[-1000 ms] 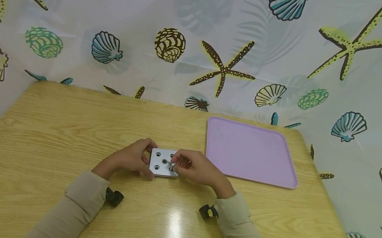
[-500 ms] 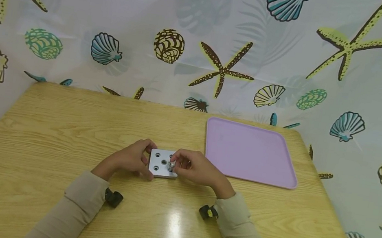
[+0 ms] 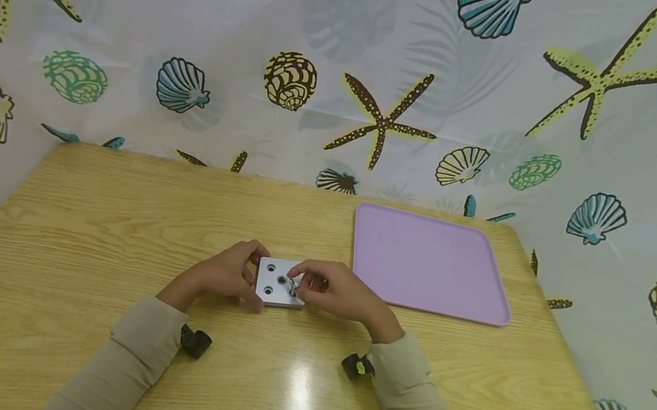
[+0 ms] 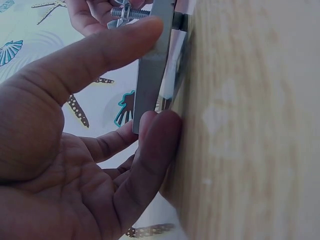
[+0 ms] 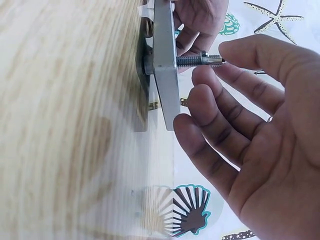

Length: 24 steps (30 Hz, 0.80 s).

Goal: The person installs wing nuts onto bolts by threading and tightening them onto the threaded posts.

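Observation:
A silver metal plate [image 3: 279, 298] with several round holes sits on the wooden table. My left hand [image 3: 227, 269] grips its left side, thumb [image 4: 142, 37] on the upper face and fingers curled at the edge beneath. A threaded bolt [image 5: 187, 61] passes through the plate near its right side and stands upright, its lower end against the table side. On its upper part is a small wing nut [image 4: 122, 16]. My right hand [image 3: 341, 290] holds the wing nut between thumb and fingertips, the index finger stretched over it. The other right fingers curl beside the plate's edge.
A flat lilac tray [image 3: 434, 263] lies at the back right, just beyond my right hand. The wooden table [image 3: 143, 206] meets a shell-print curtain [image 3: 235, 21] behind and at the sides. Black wrist cameras [image 3: 196, 342] hang under both sleeves.
My right index finger has shifted slightly left and outward over the wing nut. The left hand and the plate stay in place.

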{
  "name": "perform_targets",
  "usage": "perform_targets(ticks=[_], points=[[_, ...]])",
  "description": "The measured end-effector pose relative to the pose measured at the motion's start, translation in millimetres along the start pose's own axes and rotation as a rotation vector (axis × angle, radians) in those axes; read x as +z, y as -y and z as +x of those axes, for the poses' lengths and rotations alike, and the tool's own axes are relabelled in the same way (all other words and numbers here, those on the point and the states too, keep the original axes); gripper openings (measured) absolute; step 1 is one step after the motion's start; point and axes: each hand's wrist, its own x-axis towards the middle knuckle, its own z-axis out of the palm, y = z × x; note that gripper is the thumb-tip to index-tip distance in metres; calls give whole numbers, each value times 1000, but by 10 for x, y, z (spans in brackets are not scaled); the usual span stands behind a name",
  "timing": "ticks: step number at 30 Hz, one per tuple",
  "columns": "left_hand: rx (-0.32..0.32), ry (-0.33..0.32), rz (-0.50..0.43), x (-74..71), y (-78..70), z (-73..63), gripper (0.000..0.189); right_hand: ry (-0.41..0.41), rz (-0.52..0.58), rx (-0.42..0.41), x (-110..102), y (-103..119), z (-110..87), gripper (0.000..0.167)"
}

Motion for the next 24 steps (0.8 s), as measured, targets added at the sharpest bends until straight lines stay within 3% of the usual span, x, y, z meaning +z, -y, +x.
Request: perform_targets(ticks=[9,24], points=[[0,0,4,-3,-3,-6,82,-1,0,-7,-5,11,-3,32],[2,5,9,-2,-13,-20,82,-2,5,5,2,10,-10,24]])
